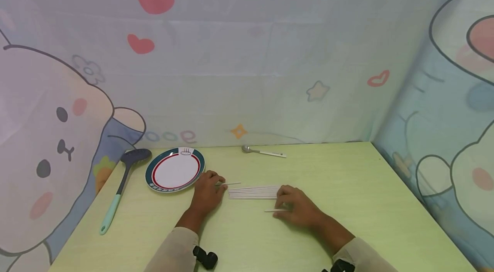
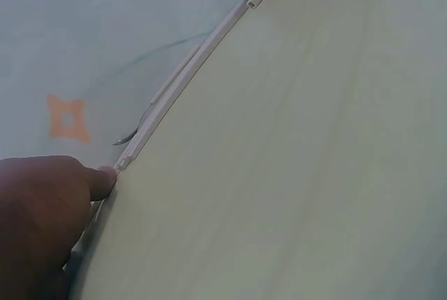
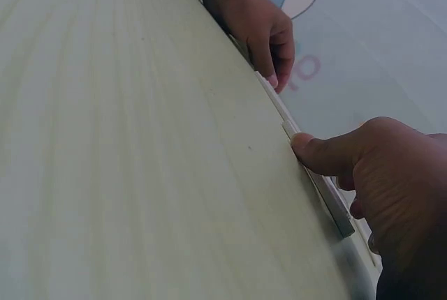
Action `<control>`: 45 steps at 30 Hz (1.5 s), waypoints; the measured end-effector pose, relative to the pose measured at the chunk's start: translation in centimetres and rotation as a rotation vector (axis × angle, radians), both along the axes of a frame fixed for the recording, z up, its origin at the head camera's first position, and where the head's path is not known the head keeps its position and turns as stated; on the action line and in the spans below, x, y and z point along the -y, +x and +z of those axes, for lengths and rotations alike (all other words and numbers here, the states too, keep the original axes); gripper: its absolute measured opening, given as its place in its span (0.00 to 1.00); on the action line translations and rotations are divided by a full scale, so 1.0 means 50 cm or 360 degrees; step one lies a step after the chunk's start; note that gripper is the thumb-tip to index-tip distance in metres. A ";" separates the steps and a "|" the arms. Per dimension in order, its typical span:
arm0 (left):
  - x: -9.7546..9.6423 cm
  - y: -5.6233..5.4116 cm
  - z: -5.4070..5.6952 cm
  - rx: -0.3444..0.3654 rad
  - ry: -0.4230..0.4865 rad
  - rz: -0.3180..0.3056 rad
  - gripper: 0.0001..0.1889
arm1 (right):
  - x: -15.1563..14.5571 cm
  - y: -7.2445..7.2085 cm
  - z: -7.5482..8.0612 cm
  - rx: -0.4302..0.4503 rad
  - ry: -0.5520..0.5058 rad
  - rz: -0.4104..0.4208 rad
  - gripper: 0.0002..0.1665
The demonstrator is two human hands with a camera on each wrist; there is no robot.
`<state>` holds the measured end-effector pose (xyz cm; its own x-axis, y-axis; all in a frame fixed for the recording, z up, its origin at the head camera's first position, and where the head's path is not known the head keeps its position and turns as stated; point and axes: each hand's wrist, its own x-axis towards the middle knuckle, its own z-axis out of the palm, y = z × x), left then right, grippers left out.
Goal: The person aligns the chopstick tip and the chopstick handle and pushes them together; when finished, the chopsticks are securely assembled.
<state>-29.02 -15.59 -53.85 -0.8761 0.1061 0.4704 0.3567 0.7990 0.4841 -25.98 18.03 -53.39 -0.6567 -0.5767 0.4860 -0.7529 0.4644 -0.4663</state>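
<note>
Several thin white sticks (image 1: 251, 193) lie side by side in a flat row on the table. My left hand (image 1: 208, 192) is at the row's left end and pinches one stick (image 1: 233, 183), which points right just above the row. At the other end, my right hand (image 1: 296, 207) holds another white stick (image 1: 271, 210) in front of the row, its fingers reaching over the row's right end. The right wrist view shows my right thumb (image 3: 318, 153) against that stick. In the left wrist view the left fingertips (image 2: 105, 178) meet the sticks' near end.
A round plate (image 1: 159, 186) with a dark green rim stands just left of my left hand. Farther left lies a ladle (image 1: 115, 201) with a black head and mint handle. A small metal spoon (image 1: 266, 152) with a pale handle lies near the table's back edge.
</note>
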 end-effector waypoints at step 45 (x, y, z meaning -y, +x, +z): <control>-0.058 0.081 0.048 0.0075 0.0230 -0.0422 0.06 | 0.036 0.010 0.002 0.0008 -0.0212 -0.0011 0.05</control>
<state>-24.98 -12.69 -51.43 -0.8479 0.2691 0.4568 0.5182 0.6028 0.6067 -25.50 16.22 -53.29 -0.6630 -0.5027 0.5548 -0.7475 0.4029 -0.5281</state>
